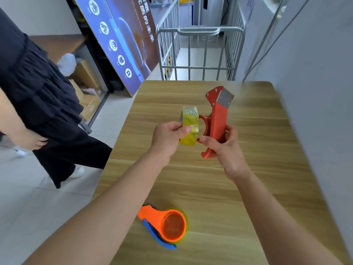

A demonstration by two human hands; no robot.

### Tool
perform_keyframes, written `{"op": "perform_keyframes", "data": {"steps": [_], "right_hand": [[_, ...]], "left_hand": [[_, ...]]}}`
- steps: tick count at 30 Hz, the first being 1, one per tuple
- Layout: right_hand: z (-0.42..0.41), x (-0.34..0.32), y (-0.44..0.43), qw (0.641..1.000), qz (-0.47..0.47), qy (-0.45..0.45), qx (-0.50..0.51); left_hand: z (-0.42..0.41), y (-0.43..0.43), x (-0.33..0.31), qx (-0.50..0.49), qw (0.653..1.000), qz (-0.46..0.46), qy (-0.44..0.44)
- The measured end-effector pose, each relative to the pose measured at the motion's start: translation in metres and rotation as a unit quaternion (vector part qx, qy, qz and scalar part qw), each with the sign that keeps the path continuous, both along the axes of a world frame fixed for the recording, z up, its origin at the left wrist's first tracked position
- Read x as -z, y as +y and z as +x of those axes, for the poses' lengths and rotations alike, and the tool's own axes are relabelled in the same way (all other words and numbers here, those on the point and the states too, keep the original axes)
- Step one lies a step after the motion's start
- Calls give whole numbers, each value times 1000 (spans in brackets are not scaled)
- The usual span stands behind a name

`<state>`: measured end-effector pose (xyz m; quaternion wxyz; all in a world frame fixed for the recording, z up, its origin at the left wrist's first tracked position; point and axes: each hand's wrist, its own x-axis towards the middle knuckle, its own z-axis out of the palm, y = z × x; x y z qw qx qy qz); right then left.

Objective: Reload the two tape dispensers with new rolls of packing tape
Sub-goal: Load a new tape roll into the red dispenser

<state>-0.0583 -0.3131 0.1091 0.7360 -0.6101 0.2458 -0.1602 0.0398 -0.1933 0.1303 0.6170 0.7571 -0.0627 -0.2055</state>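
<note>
My left hand [169, 137] grips a yellowish roll of packing tape [189, 127] held on edge above the table. Right beside it my right hand [222, 144] holds a red tape dispenser [217, 119] by its lower body, its metal blade plate pointing away from me. The roll touches the dispenser's round red hub on its left side. An orange dispenser with a blue handle [164, 224] lies on the wooden table [229, 188] near the front edge, with a yellowish tape roll around its hub.
A person in dark clothes [38, 92] stands left of the table. Beyond the table's far edge stands a metal cage trolley [200, 46]. A blue poster board [118, 41] leans at the back left. A grey wall runs along the right.
</note>
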Motion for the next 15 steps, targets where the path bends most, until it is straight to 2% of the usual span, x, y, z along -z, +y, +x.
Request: {"op": "perform_keyframes", "data": {"steps": [5, 12, 15], "right_hand": [[-19, -16, 10, 998, -48, 9, -34], [-32, -29, 29, 993, -88, 34, -71], [-32, -33, 38, 990, -100, 49, -90]], "left_hand": [[-34, 0, -16, -13, 997, -45, 57], [-50, 15, -34, 36, 984, -67, 161], [-49, 25, -39, 53, 981, -77, 171]]}}
